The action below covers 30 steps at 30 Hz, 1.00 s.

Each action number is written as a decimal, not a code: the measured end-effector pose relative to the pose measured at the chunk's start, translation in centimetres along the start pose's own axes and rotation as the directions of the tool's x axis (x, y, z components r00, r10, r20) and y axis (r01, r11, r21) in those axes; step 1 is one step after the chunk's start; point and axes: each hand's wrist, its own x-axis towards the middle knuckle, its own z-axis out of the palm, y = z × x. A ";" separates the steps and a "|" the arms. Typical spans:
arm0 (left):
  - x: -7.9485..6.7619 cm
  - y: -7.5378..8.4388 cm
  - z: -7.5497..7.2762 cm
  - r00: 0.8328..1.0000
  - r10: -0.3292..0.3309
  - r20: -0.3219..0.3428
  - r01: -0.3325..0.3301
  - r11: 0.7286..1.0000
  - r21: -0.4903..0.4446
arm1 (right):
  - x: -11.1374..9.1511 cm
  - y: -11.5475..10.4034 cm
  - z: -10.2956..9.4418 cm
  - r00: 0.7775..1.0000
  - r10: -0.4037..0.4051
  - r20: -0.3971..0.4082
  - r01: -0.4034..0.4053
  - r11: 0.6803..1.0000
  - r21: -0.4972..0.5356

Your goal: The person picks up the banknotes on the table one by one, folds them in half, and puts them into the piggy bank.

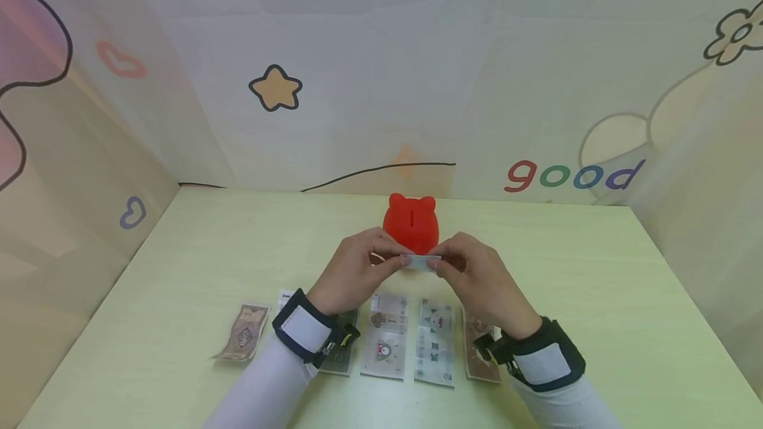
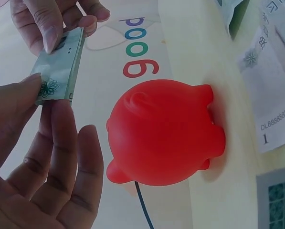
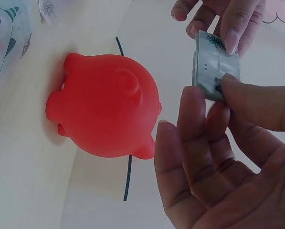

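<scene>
A folded green banknote [image 1: 420, 263] is stretched between both hands, just in front of a red piggy bank [image 1: 411, 227]. My left hand [image 1: 357, 269] pinches one end of it between thumb and fingers. At the other end, my right hand [image 1: 479, 280] pinches it the same way. Several layers of the folded banknote [image 3: 217, 64] show along its edge in the right wrist view. The piggy bank [image 2: 163, 133] stands upright on the table, a dark slot on its top in the head view. Neither hand touches it.
Nearer the person, several paper notes lie in a row: a brown note [image 1: 243, 333] at the left, a pinkish note [image 1: 384, 339], a pale green note [image 1: 436, 343] and a brown note [image 1: 481, 349] partly under the right wrist. A printed cloth backdrop [image 1: 369, 85] rises behind the table [image 1: 596, 296].
</scene>
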 end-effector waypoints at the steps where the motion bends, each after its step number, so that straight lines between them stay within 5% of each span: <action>1: 0.0 0.0 0.0 1.000 0.000 -0.002 0.000 1.000 0.000 | 0.0 0.0 0.0 1.000 -0.004 -0.003 0.004 1.000 -0.001; 13: 0.1 -0.1 0.1 1.000 0.013 -0.002 -0.013 1.000 0.000 | 0.2 -0.1 0.2 1.000 -0.028 -0.011 0.028 0.999 -0.029; 30: -0.1 0.2 0.3 0.994 -0.103 0.022 0.104 0.994 -0.041 | 0.0 -0.2 0.4 0.998 0.043 0.036 -0.043 0.999 0.016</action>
